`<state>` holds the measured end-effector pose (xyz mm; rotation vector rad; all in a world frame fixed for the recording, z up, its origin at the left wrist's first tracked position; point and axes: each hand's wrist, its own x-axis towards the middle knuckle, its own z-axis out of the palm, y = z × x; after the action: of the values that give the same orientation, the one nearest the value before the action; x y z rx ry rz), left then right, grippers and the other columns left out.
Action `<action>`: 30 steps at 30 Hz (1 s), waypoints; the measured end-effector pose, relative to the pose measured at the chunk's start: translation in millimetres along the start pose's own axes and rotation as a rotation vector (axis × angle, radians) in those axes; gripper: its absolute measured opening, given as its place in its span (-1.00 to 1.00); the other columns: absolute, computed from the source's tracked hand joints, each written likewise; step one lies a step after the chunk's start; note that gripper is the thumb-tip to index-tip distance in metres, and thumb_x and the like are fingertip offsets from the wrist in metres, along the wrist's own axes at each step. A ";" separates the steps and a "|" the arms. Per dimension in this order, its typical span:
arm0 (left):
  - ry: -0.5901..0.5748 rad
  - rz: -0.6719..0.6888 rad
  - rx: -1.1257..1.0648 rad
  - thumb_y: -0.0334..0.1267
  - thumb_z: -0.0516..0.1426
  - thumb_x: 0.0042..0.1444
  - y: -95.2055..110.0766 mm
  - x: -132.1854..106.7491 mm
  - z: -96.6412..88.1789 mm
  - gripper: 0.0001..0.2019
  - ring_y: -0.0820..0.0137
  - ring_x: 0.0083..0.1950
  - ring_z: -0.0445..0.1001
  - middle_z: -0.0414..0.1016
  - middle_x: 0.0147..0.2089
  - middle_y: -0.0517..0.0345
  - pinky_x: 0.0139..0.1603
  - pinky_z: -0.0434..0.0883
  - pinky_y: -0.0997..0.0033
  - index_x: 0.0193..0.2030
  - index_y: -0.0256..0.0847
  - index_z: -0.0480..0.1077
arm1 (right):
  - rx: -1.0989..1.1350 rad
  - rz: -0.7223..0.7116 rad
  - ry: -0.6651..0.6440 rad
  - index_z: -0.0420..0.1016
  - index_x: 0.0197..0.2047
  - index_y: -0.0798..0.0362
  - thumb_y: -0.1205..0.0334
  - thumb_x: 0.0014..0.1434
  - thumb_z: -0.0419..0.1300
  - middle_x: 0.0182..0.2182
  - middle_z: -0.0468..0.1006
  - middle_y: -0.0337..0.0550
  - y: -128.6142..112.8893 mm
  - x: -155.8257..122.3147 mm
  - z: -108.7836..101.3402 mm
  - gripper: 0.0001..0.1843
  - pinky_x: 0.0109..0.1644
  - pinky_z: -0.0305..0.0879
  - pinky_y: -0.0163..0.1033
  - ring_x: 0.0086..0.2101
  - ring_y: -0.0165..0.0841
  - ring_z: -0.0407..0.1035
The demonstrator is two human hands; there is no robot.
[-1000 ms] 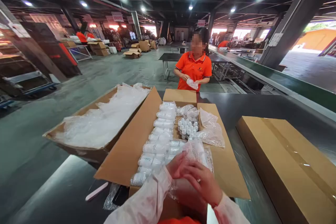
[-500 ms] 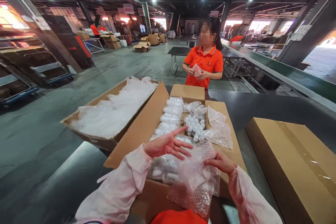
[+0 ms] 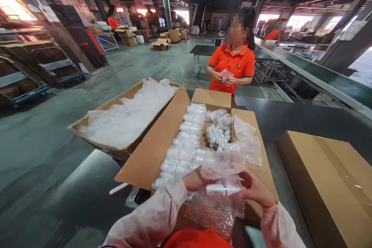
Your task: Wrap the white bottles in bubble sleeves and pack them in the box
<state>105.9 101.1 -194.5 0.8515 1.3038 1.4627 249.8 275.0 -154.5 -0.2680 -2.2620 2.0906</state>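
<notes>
A white bottle with dark lettering lies sideways between my hands, above the near end of the open carton. Clear bubble wrap bunches up just behind the bottle. My left hand is closed on the wrap at the bottle's left end, its fingertips partly hidden. From the right, my right hand has thumb and fingers curled around the bottle's other end and the wrap's edge. Wrapped bottles fill the carton's left side in rows. Bare white bottles stand upright toward its right side.
An open box of bubble bags stands left of the carton flap. On the right lies a closed cardboard box. Loose bubble bags rest on the right flap. Across the table, a person in orange holds pinkish wrap.
My left hand, spread open before, has come down to the wrap and closed. A lettered bottle now shows between my hands. The view has shifted slightly.
</notes>
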 end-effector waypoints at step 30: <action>0.435 -0.105 1.173 -0.23 -0.10 0.26 39.9 -6.1 -148.1 -0.67 0.26 -0.06 0.41 0.50 -0.13 -0.05 0.02 0.34 0.22 -0.11 -0.26 0.46 | -0.516 0.259 -0.038 0.32 0.04 0.05 -0.05 0.24 0.01 -0.45 0.58 -0.19 27.2 168.7 83.5 -0.58 -0.45 0.35 -0.31 -0.53 -0.36 0.47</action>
<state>-38.8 51.5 -182.2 1.1659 2.5654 0.7009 73.5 221.9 -202.2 -0.5702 -2.8927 1.5661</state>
